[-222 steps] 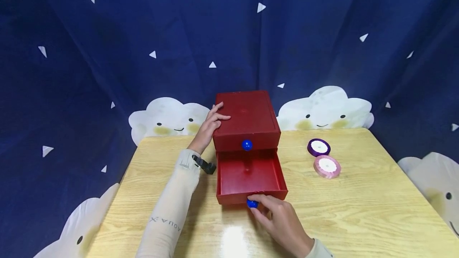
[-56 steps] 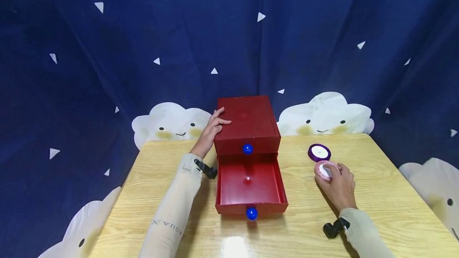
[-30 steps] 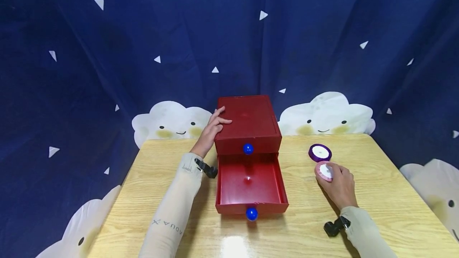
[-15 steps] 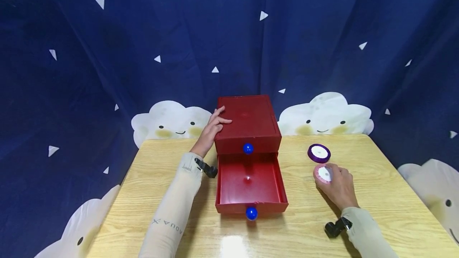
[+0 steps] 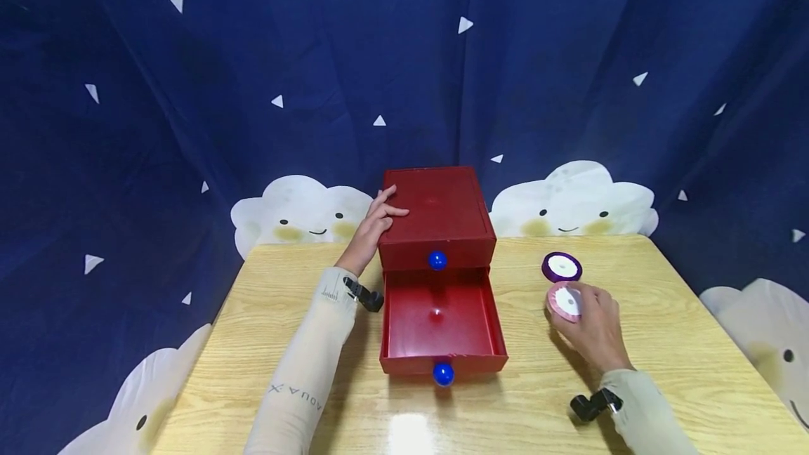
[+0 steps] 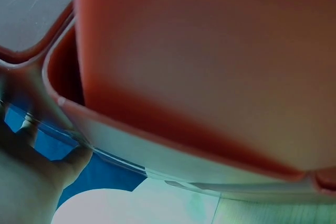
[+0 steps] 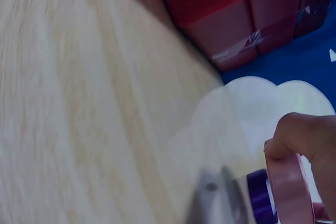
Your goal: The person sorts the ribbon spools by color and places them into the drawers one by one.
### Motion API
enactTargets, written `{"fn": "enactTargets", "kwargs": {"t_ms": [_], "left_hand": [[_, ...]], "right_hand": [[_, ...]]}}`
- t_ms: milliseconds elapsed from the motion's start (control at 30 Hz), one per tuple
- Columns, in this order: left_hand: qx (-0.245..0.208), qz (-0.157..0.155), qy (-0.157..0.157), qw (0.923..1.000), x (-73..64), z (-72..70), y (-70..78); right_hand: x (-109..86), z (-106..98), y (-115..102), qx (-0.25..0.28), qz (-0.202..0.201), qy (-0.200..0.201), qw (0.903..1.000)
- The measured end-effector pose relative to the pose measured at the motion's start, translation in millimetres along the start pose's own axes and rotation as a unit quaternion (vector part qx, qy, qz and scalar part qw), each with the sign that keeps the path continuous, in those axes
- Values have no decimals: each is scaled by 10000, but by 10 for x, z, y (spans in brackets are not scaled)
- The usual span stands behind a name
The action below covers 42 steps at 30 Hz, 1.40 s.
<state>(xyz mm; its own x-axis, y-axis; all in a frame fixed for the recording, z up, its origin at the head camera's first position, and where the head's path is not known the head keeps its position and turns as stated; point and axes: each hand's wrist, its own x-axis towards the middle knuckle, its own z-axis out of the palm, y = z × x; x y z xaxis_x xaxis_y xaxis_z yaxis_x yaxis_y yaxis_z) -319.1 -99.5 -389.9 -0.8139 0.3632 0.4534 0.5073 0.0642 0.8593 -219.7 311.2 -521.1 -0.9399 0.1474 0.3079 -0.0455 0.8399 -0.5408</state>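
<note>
A red two-drawer box [image 5: 436, 206] stands at the back middle of the table. Its lower drawer [image 5: 411, 366] is pulled out, and the inside that shows is bare; the upper drawer is in. Each drawer has a round blue knob [image 5: 443, 374]. My left hand [image 5: 371, 232] rests on the box's top left edge, fingers spread over the top. My right hand [image 5: 594, 326] pinches a pink ribbon roll [image 5: 565, 302] by its edge, thumb on the near side. Whether the roll is off the table, I cannot tell. Just behind it lies a purple ribbon roll [image 5: 562, 267].
The wooden table [image 5: 663, 343] carries the box and rolls. A dark blue curtain [image 5: 316, 55] with white triangles and clouds hangs behind and at both sides. The open drawer juts toward the table's front, left of my right hand.
Earlier my right hand held the lower drawer's knob; it then moved right to the pink ribbon roll. In the last half second, hand and roll shifted slightly left. My left hand stayed on the box.
</note>
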Motion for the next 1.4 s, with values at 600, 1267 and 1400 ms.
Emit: {"fn": "enactTargets", "kwargs": {"t_ms": [600,1267,1400], "left_hand": [[-20,24,-48,10000,-26,15,-5],[-100,86,14,9999,-34,15,-18],[-103,101,27,9999,-15,8,-17]], "right_hand": [[-26,-228,-551,212,-984,134,9948],[-104,-449,-1165,504,-2051,242,9771],[-135,-436,-1239,442,-2362,179,9705]]}}
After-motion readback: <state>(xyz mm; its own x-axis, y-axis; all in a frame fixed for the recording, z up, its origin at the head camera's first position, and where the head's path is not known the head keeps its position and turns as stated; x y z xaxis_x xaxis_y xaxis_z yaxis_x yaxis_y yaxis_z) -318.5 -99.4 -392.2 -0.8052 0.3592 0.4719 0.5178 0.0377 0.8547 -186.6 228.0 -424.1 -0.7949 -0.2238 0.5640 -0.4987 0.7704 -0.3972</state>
